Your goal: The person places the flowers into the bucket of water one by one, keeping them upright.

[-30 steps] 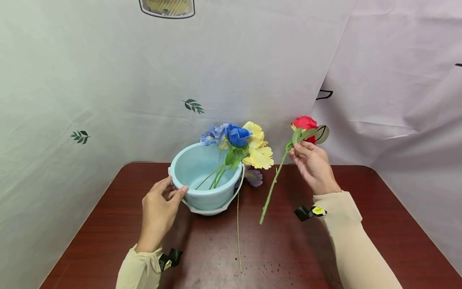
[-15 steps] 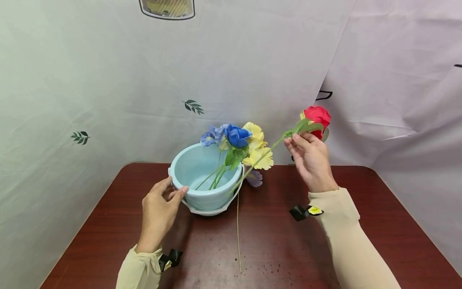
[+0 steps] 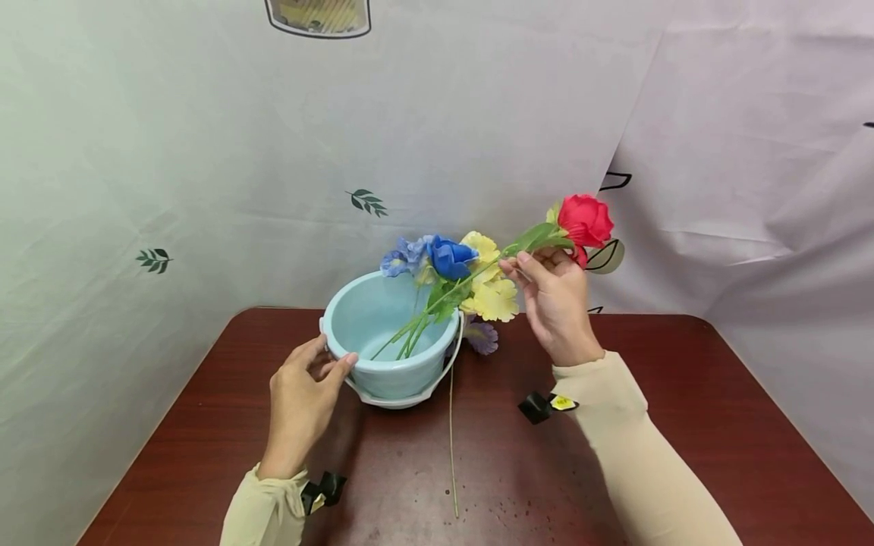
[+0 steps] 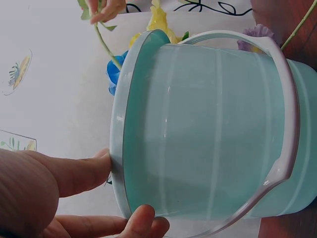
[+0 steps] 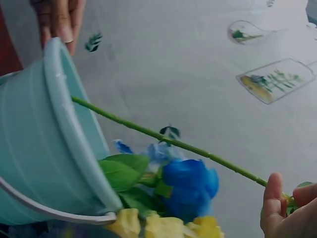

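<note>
A light blue bucket [image 3: 389,378] stands on the table, its handle hanging down at the front. My left hand [image 3: 303,398] grips its rim on the left, thumb and fingers on either side. With my right hand [image 3: 556,303] I pinch the stem of a red artificial rose [image 3: 585,220] just under the leaves. Its stem [image 5: 193,148] slants down left, and the lower end passes inside the rim in the right wrist view. A blue rose [image 3: 451,258] and a pale blue flower [image 3: 410,254] lean in the bucket, blooms over the right rim.
Yellow flowers [image 3: 493,296] show behind the bucket's right side. A purple flower [image 3: 481,337] lies on the table [image 3: 382,485] beside it, and a long thin stem [image 3: 452,447] reaches toward the front. A patterned white cloth [image 3: 205,152] hangs behind.
My right hand has moved left and a little up with the red rose. The stem's lower end has swung left from over the table into the bucket. My left hand has stayed on the rim.
</note>
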The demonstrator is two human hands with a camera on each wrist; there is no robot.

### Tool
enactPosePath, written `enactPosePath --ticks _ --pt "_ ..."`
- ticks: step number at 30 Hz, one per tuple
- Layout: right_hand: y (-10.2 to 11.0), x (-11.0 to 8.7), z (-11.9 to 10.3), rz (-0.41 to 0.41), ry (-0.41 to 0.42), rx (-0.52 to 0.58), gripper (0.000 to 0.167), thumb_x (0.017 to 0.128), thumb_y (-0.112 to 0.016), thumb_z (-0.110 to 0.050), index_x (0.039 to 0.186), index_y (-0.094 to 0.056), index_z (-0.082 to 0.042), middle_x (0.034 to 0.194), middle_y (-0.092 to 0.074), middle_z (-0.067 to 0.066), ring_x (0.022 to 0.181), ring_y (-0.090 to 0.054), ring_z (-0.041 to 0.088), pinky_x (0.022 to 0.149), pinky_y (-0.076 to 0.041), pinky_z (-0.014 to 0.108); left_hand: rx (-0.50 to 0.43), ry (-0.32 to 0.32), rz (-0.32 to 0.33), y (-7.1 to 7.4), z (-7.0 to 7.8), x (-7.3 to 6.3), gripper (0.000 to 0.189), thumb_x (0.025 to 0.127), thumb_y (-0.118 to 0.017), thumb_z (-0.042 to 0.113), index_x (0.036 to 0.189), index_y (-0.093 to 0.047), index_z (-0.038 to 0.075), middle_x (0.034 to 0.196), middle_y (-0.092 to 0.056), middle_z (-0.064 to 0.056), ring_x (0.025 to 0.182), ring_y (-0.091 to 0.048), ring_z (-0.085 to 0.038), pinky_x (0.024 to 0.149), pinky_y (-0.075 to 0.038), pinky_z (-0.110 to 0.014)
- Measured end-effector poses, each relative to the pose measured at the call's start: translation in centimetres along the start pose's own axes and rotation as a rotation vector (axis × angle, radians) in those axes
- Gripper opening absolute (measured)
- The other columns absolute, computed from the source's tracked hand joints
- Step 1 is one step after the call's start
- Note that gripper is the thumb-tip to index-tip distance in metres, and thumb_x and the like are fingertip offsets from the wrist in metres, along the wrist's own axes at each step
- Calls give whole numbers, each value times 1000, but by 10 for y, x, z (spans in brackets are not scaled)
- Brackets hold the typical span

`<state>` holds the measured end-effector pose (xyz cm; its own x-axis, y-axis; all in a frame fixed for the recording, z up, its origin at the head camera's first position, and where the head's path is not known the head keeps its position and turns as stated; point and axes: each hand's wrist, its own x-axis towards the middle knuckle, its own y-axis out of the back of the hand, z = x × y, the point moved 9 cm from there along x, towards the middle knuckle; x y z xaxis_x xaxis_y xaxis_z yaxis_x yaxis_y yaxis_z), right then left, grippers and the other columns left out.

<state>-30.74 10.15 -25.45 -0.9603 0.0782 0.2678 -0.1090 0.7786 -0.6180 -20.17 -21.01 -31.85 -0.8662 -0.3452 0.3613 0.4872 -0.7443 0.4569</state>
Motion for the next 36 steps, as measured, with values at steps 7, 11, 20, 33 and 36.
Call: enactPosePath --ticks 7,11,20,33,36 --pt "-12 -2 25 -64 -35 -76 24 92 -50 15 108 -50 -3 91 -51 8 77 -61 19 82 -58 34 -5 -13 11 1 0 0 53 82 -77 10 128 -57 -7 112 -64 -20 90 -70 -29 67 -43 3" --pt "-16 -5 43 -95 -49 -125 20 91 -51 16 100 -50 -2 89 -52 8 76 -62 19 81 -59 34 -8 -10 7 1 -1 -1 53 83 -77 10 129 -56 -8 114 -63 -20 91 -70 -29 67 -43 3" --pt "-17 -14 78 -104 -139 -255 18 89 -56 15 98 -49 2 91 -53 15 74 -69 20 81 -59 36 -3 -6 3 -1 -2 -1 54 83 -77 10 129 -56 -7 114 -63 -19 91 -70 -28 67 -43 3" --pt "-16 -21 94 -111 -166 -478 28 86 -59 16 114 -55 10 94 -61 15 73 -67 16 78 -59 33 -7 -11 9 0 0 -1 53 82 -77 10 128 -57 -7 114 -64 -19 91 -70 -28 67 -43 3" --pt "-16 -22 94 -108 -162 -505 25 86 -60 16 111 -57 10 93 -62 15 73 -68 16 77 -59 32 -9 -7 3 -1 0 -1 53 83 -77 11 129 -57 -7 113 -64 -20 92 -70 -28 67 -43 3"
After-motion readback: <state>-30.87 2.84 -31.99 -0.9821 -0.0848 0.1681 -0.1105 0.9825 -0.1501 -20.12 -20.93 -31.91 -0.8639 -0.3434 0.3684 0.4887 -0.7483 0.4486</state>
